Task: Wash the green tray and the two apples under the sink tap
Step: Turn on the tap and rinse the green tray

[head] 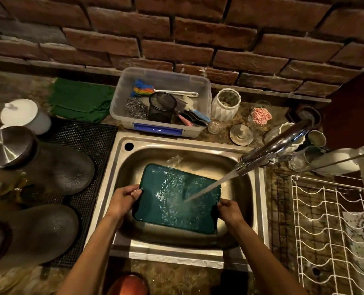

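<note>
The green tray (168,194) is held flat over the steel sink (121,158). Water runs from the tap (277,145) at the right and hits the tray's right half, spreading over its surface. My left hand (123,199) grips the tray's left edge, fingers curled over the rim. My right hand (229,210) grips the tray's right near edge. A reddish round thing, perhaps an apple (130,285), shows at the bottom edge of the view on the counter in front of the sink. A second apple is not in view.
A clear tub (202,86) of brushes and scrubbers stands behind the sink. Dark pots and steel lids (55,167) lie on a black mat at the left. A white wire rack (330,226) stands at the right, jars and glasses (225,103) behind the tap.
</note>
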`<state>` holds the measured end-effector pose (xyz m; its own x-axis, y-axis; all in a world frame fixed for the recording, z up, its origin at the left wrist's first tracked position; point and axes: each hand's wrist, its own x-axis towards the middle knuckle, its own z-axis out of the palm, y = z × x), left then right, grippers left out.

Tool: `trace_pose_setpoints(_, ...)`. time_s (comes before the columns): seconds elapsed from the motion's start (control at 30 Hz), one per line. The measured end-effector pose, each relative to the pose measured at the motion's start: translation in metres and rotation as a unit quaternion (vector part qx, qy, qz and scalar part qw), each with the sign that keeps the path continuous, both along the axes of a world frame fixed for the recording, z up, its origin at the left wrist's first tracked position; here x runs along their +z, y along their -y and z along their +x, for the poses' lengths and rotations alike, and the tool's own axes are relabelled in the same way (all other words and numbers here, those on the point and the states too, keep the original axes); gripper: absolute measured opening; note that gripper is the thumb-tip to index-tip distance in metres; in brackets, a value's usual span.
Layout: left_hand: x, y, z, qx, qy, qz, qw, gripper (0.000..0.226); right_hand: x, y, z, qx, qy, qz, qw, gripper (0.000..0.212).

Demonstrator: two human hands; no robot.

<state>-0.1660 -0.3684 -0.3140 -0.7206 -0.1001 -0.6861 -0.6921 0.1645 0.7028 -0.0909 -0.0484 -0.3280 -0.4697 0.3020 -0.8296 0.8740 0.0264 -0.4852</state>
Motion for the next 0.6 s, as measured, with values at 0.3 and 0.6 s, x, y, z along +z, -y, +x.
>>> trace_pose_setpoints(0.3,-0.041,-0.021,0.013,0.036,0.030,-0.054,0.997,0.032,0.056,-0.022,-0.018,0.014,-0.105,0.031,0.994,0.029)
trace_pose_setpoints(0.6,-0.038,-0.044,0.031,0.017,0.084,-0.021,0.996,0.014,0.063,-0.037,-0.006,-0.016,-0.096,0.023,0.995,0.026)
